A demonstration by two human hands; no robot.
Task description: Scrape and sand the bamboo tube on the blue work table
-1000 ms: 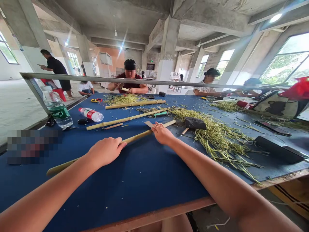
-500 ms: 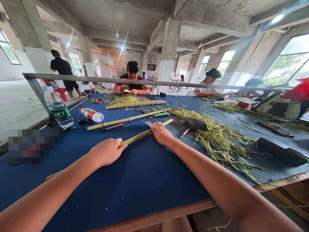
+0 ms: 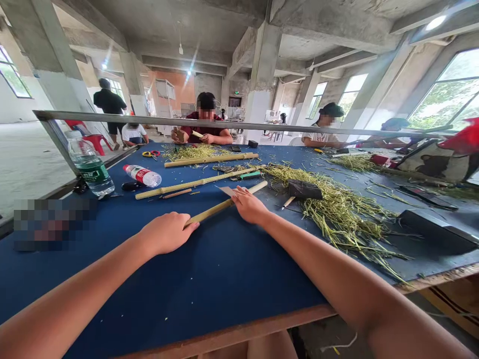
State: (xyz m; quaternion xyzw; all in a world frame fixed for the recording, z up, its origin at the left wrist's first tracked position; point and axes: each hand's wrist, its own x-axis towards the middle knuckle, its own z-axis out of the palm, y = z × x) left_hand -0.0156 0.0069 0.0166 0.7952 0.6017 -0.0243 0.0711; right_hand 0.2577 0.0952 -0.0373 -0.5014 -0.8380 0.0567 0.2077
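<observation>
A bamboo pole (image 3: 209,213) slants across the blue table, its pale far end beyond my right hand. My left hand (image 3: 169,233) is closed around the pole, with its thumb along the near side. Farther up, my right hand (image 3: 248,205) presses a pale, thin sheet that looks like sandpaper (image 3: 225,190) over the pole. One corner of the sheet sticks out to the left of the fingers; the rest lies hidden under them. Behind my hands rest a long bamboo pole (image 3: 198,182) and a short brown stick (image 3: 177,193).
Green shavings (image 3: 337,214) are heaped at right, with a dark block (image 3: 305,189) and a wooden-handled tool (image 3: 288,203) beside them. Two bottles, one standing (image 3: 93,172) and one lying (image 3: 142,176), are at left. A metal rail (image 3: 232,125) crosses behind; co-workers sit beyond it.
My right hand has slid slightly left along the pole with the sheet. My left hand keeps its hold. Across the table, a co-worker's hand has moved away from the piece they hold.
</observation>
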